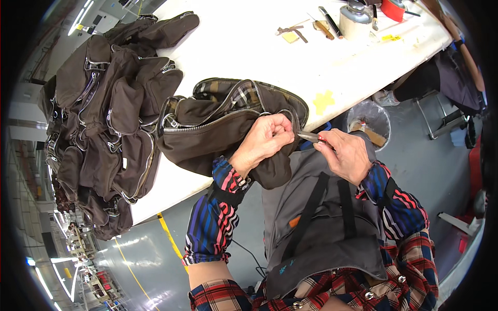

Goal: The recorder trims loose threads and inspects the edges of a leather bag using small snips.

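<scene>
A dark brown fabric bag (212, 140) lies at the table's near edge, its silver zippers partly undone and a plaid lining showing. My left hand (265, 139) is closed in a pinch on the bag near the end of a zipper. Gripped in my right hand (346, 154) is a pair of thread snips (307, 136) with a bit of red at the handle. The blades point left and reach close to the left fingertips and the zipper edge. Whether the tips touch the fabric or a thread is too small to tell.
Several similar brown bags (122, 98) are heaped at the left. At the back right stand a metal-topped pot (355, 23), a red roll (392, 10) and a black pen-like tool (330, 22). A lined waste bin (367, 122) is on the floor, and another person (441, 75) sits beyond it.
</scene>
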`<action>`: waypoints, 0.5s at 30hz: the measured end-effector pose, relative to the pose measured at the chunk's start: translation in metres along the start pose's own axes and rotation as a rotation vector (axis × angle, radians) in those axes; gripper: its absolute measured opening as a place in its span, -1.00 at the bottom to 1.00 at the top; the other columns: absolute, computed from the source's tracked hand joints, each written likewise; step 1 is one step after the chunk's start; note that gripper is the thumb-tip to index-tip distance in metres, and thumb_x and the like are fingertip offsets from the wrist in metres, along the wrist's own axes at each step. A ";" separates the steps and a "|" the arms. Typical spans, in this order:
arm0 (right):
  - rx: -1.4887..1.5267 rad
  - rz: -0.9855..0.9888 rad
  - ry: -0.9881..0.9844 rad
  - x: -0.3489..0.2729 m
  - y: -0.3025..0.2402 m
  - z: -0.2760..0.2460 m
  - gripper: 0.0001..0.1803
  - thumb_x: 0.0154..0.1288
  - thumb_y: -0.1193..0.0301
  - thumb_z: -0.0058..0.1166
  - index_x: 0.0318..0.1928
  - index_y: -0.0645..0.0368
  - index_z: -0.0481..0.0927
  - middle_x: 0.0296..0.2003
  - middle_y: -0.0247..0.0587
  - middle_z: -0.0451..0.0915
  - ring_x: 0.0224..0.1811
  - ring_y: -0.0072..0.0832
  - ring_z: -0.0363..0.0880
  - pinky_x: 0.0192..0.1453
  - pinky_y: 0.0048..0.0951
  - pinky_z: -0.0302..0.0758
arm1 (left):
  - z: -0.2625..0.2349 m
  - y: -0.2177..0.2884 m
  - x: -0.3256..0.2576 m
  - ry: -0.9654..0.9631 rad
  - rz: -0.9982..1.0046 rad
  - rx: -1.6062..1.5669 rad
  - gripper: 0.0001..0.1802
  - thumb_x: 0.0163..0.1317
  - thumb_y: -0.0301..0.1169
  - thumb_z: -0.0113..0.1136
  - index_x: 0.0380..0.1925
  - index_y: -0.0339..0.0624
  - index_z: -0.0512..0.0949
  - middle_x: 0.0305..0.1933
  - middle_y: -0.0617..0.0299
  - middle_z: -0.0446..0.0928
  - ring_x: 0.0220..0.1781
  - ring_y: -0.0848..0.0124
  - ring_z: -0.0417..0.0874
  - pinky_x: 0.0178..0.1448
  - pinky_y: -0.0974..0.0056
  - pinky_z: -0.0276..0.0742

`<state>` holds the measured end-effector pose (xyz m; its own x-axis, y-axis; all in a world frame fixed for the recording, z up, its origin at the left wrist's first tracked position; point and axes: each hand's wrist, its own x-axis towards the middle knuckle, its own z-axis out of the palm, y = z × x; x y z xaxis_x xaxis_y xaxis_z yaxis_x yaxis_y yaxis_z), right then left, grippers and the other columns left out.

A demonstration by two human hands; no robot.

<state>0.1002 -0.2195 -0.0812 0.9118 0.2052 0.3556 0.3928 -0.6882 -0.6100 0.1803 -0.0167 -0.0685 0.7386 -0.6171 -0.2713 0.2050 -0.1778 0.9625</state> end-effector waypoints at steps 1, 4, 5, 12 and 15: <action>0.004 0.001 0.008 0.000 0.000 0.000 -0.84 0.11 0.41 0.09 -0.34 0.21 0.47 -0.52 -0.18 0.48 -0.49 -0.24 0.49 -0.44 -0.32 0.40 | 0.000 -0.001 0.001 0.001 0.002 -0.004 -0.95 0.08 -0.56 0.10 -0.50 -0.26 0.43 -0.53 0.42 0.42 -0.49 0.74 0.35 -0.42 0.59 0.22; 0.016 -0.001 0.032 0.001 0.000 0.000 -0.84 0.11 0.41 0.09 -0.33 0.22 0.46 -0.52 -0.17 0.48 -0.50 -0.24 0.50 -0.44 -0.32 0.40 | 0.000 0.001 0.002 -0.011 0.000 -0.017 -0.95 0.08 -0.56 0.10 -0.50 -0.25 0.43 -0.53 0.43 0.41 -0.49 0.74 0.35 -0.41 0.60 0.23; 0.024 -0.004 0.051 0.001 0.001 0.000 -0.84 0.11 0.40 0.09 -0.33 0.22 0.46 -0.51 -0.17 0.48 -0.50 -0.23 0.50 -0.44 -0.32 0.40 | -0.002 0.003 0.002 -0.028 -0.032 0.006 -0.95 0.08 -0.57 0.10 -0.50 -0.25 0.43 -0.53 0.43 0.41 -0.47 0.74 0.36 -0.38 0.59 0.25; 0.038 -0.008 0.011 0.004 0.002 0.000 -0.84 0.11 0.40 0.09 -0.34 0.22 0.47 -0.51 -0.17 0.48 -0.49 -0.24 0.50 -0.44 -0.33 0.40 | -0.003 0.003 0.002 -0.046 -0.006 -0.055 -0.95 0.09 -0.55 0.10 -0.49 -0.24 0.43 -0.51 0.44 0.40 -0.47 0.74 0.35 -0.38 0.60 0.23; 0.038 -0.029 0.024 0.005 0.003 0.000 -0.84 0.11 0.40 0.08 -0.35 0.21 0.47 -0.53 -0.17 0.48 -0.50 -0.23 0.49 -0.44 -0.32 0.40 | -0.004 0.000 0.002 -0.044 0.001 -0.073 -0.94 0.10 -0.53 0.10 -0.50 -0.23 0.43 -0.57 0.48 0.35 -0.53 0.76 0.28 -0.43 0.61 0.17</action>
<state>0.1062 -0.2199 -0.0810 0.8971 0.2076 0.3900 0.4235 -0.6554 -0.6254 0.1844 -0.0155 -0.0693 0.7100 -0.6509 -0.2688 0.2518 -0.1217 0.9601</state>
